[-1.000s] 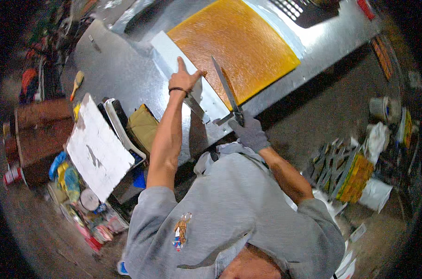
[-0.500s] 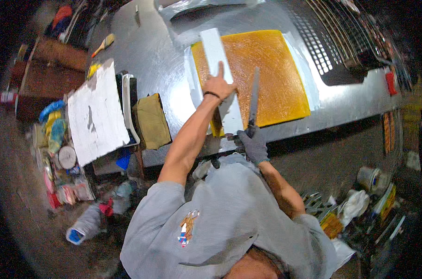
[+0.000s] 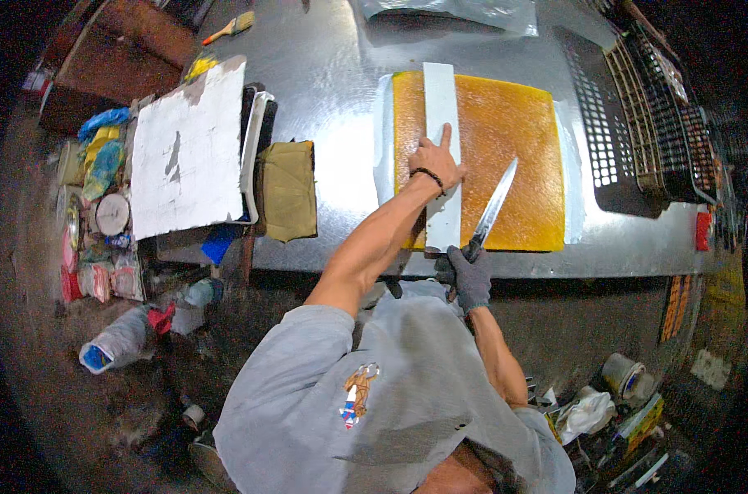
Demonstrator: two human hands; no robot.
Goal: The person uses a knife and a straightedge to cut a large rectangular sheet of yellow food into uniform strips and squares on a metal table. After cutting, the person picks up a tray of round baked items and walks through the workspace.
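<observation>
On the metal counter point(image 3: 341, 70), the orange slab point(image 3: 510, 123) lies flat over a pale sheet point(image 3: 572, 169), which shows past its 9 and 3 o'clock edges. Clock positions refer to the slab's centre, with 12 o'clock toward the top of the view. The white strip point(image 3: 441, 92) lies across the slab's 9 o'clock side, lengthwise from 12 to 6 o'clock. Left hand point(image 3: 437, 163): grip spread on the strip, index finger extended toward 12 o'clock; the forearm point(image 3: 374, 243) obscures the slab's edge at 8 o'clock. Gloved right hand point(image 3: 472, 280): at 6 o'clock, grip wrapped round the handle of the knife point(image 3: 497, 200); the blade points to 1 o'clock over the slab. Blade contact cannot be determined. Surrounding items: khaki pad point(image 3: 288, 193) at 9 o'clock, worn white board point(image 3: 194, 156) beyond it; brush point(image 3: 234, 26) at 10 o'clock; plastic sheet point(image 3: 465, 10) at 12 o'clock; black basket point(image 3: 629, 188) at 3 o'clock, bounding that side.
</observation>
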